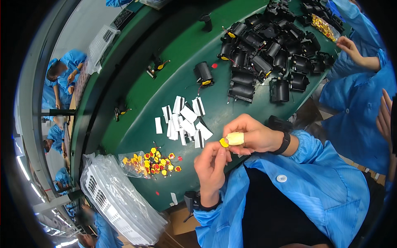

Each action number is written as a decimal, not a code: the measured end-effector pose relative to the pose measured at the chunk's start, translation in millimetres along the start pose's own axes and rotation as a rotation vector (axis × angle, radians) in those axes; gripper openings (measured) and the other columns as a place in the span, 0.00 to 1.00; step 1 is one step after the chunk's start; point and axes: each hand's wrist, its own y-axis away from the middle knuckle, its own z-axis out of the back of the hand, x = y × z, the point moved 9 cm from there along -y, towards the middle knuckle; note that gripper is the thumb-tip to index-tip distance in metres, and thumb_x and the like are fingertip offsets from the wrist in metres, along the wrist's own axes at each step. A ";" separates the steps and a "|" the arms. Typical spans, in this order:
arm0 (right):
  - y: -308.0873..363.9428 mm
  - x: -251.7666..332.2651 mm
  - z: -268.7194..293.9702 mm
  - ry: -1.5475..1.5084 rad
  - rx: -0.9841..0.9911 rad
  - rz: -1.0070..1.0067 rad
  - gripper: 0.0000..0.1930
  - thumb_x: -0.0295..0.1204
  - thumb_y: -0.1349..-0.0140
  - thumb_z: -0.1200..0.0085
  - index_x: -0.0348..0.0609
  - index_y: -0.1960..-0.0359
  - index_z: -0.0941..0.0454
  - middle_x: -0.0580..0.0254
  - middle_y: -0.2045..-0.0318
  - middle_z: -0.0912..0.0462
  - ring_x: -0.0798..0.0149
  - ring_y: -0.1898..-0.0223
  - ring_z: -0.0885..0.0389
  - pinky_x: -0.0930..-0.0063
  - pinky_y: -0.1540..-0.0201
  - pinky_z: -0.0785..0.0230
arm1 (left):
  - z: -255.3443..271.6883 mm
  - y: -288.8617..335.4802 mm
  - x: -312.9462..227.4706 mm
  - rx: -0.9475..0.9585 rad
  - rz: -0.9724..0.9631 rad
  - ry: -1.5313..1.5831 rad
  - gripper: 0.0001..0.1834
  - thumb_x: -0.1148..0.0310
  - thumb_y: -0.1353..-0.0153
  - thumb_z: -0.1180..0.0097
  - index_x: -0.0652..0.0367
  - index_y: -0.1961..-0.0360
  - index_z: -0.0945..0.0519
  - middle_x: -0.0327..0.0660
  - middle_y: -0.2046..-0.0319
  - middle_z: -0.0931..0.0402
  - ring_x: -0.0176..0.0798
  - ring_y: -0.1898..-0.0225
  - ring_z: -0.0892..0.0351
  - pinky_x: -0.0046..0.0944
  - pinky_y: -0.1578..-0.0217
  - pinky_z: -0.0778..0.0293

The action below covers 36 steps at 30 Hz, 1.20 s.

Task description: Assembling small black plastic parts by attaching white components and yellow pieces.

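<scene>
Yellow's right at our fingertips: a small yellow disc [223,142] held above the green table [142,137], pinched between the thumb and finger of our left hand [211,164], with the fingers of our right hand [257,135] closed on it too. There's a pale yellow patch [235,139] at the right fingers, and we honestly can't tell if it's a wrap or a loose piece. Just past that we've got a messy pile of white cards [189,114], with a scatter of yellow-and-red parts [164,172] to its left, then plastic-wrapped white panels [118,196]. Further out there's one lone black housing [202,73], a big heap of black housings [242,78], and people in blue [76,58] way across.
</scene>
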 end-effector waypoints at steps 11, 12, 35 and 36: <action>15.5 0.7 -5.1 -0.401 0.161 -0.018 0.13 0.34 0.30 0.46 0.33 0.63 0.24 0.59 0.79 0.24 0.75 0.86 0.32 0.82 0.86 0.46 | 0.0 -5.7 -13.1 -0.059 -0.294 -0.219 0.05 0.79 0.39 0.44 0.69 0.73 0.23 0.41 0.83 0.24 0.31 0.83 0.26 0.28 0.79 0.31; 20.0 6.2 -7.4 -0.524 0.183 0.001 0.14 0.34 0.30 0.46 0.32 0.63 0.24 0.57 0.79 0.25 0.74 0.86 0.33 0.81 0.85 0.45 | 2.9 -11.4 -18.8 -0.056 -0.294 -0.223 0.05 0.79 0.39 0.44 0.69 0.73 0.23 0.41 0.83 0.24 0.31 0.83 0.26 0.28 0.79 0.31; 95.9 70.6 58.0 0.275 -0.447 0.344 0.10 0.29 0.35 0.38 0.31 0.63 0.16 0.60 0.77 0.17 0.73 0.80 0.20 0.81 0.79 0.30 | 10.9 -402.4 -6.1 -0.007 -0.154 -0.833 0.19 0.55 0.40 0.38 0.63 0.70 0.26 0.46 0.83 0.24 0.47 0.83 0.24 0.45 0.79 0.30; 97.5 70.3 57.1 0.336 -0.462 0.349 0.10 0.30 0.34 0.39 0.33 0.62 0.15 0.63 0.76 0.17 0.74 0.80 0.21 0.82 0.78 0.31 | -15.4 -402.4 6.3 0.199 -0.036 -0.738 0.16 0.60 0.41 0.36 0.61 0.71 0.27 0.42 0.85 0.26 0.40 0.85 0.26 0.42 0.83 0.33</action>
